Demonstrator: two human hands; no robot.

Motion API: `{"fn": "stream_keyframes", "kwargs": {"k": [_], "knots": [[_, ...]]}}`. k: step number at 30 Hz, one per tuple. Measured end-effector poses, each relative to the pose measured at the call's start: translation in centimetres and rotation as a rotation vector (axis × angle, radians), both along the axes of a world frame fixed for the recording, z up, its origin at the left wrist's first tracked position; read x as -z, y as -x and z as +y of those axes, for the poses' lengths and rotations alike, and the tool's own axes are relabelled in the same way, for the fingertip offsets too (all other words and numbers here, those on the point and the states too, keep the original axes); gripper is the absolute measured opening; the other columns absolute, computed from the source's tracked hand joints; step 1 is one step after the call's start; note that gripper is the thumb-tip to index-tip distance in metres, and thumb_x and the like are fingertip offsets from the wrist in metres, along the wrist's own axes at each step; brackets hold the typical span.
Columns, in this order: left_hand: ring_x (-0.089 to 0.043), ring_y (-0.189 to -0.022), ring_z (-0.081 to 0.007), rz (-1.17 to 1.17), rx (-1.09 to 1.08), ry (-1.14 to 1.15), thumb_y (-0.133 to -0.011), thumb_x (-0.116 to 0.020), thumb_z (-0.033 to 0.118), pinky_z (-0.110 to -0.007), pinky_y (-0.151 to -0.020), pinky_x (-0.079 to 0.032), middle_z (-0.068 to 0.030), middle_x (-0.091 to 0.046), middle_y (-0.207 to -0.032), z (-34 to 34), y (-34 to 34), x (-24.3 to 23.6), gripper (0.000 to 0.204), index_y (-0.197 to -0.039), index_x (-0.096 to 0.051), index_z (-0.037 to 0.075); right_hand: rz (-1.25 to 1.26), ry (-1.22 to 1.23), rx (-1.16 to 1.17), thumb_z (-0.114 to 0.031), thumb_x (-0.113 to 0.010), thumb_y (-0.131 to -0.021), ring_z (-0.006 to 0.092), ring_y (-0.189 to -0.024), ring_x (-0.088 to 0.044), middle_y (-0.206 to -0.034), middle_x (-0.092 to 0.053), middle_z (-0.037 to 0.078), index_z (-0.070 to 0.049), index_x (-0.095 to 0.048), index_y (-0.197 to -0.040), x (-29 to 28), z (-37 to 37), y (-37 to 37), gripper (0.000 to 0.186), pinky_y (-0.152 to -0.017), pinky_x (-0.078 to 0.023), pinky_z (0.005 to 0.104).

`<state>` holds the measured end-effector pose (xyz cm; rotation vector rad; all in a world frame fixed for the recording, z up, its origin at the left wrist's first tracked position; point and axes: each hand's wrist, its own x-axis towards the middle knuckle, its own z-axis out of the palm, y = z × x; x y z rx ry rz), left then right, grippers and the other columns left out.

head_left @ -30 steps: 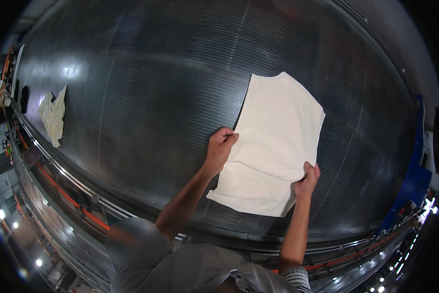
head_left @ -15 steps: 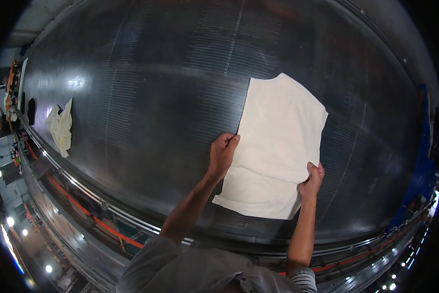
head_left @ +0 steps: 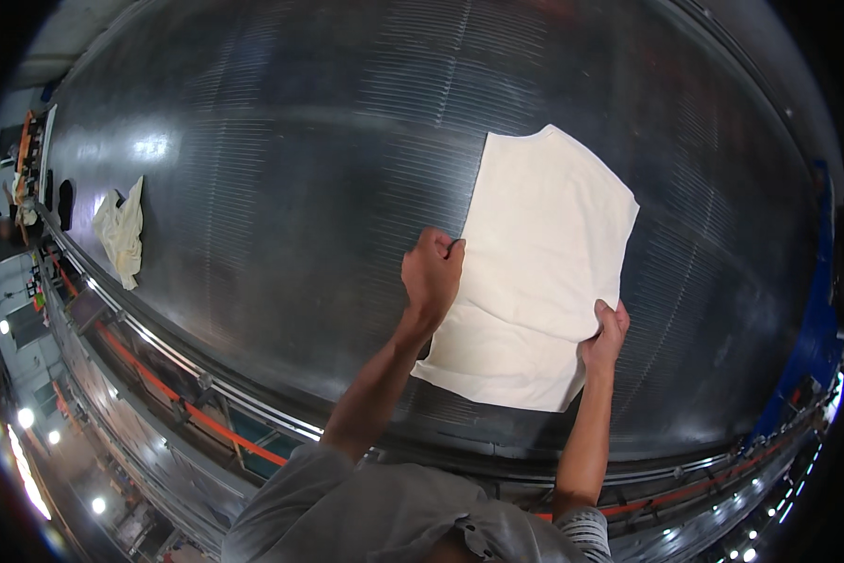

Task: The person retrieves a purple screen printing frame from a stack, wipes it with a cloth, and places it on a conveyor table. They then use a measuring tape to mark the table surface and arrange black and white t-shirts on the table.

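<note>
A cream fabric panel (head_left: 544, 235), cut like a garment body with a curved top edge, lies nearly flat on a dark metal work surface (head_left: 319, 197). A crease runs across its lower part. At the panel's left edge, my left hand (head_left: 431, 277) has its fingers curled and the thumb against the fabric's border. Exactly how much cloth sits in that pinch is hidden. My right hand (head_left: 606, 336) grips the lower right edge, thumb on top and fingers beneath.
A crumpled pale cloth (head_left: 120, 233) and a small dark object (head_left: 65, 204) lie at the far left. Metal rails and an orange bar (head_left: 197, 413) run along the near side. Blue material (head_left: 812, 319) borders the right end. A person (head_left: 14, 220) appears at the far left.
In the picture, the panel, both hands and the surroundings have shifted slightly up and right. My left hand has turned a little, its knuckles higher; the right hand keeps its grip.
</note>
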<state>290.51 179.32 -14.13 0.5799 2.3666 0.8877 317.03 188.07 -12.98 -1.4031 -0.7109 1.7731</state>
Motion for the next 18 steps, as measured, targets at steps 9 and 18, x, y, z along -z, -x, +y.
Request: {"fn": "stream_keyframes", "kwargs": {"k": [9, 18], "knots": [[-0.018, -0.142, -0.0367, 0.564, 0.713, -0.026, -0.083, -0.065, 0.043, -0.073, -0.104, -0.015, -0.0048, -0.033, -0.152, 1.8, 0.9, -0.3, 0.069, -0.138, -0.045, 0.008, 0.006, -0.005, -0.012, 0.000, -0.054, -0.084, 0.0201, -0.098, -0.062, -0.109, -0.065, 0.013, 0.008, -0.059, -0.115, 1.2, 0.1, -0.7, 0.032, -0.090, -0.047, 0.0316], [-0.015, -0.144, -0.0354, 0.587, 0.773, -0.034, -0.082, -0.056, 0.062, -0.078, -0.103, -0.008, -0.0043, -0.026, -0.155, 4.6, 3.1, 0.6, 0.086, -0.144, -0.037, 0.006, -0.002, -0.031, -0.081, -0.001, -0.051, -0.085, 0.0184, -0.098, -0.063, -0.109, -0.066, 0.013, 0.008, -0.059, -0.115, 0.5, 0.3, -0.5, 0.032, -0.089, -0.048, 0.0293]]}}
